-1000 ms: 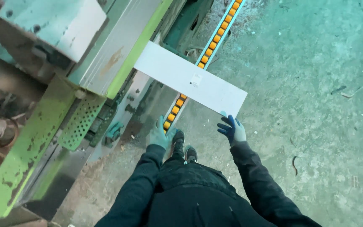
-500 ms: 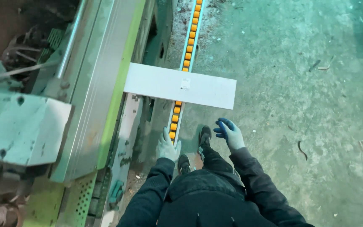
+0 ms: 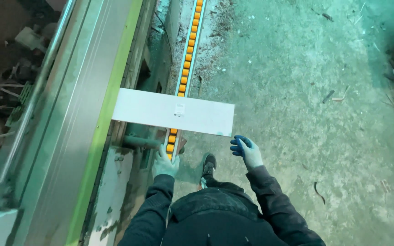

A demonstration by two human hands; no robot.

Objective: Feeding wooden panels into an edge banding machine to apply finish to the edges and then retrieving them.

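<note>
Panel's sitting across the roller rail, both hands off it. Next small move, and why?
Probably bring the right hand forward to the white panel at its near right corner. That hand hovers just short of the corner, fingers curled, while the left hand sits at the end of the roller rail. The panel lies across the rail, its left end on the machine bed.

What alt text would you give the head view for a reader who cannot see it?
A white panel lies across a roller track of orange wheels beside a long grey-and-green machine. The gloved left hand is at the track's near end, the right hand just below the panel's right corner, above a littered concrete floor.
</note>
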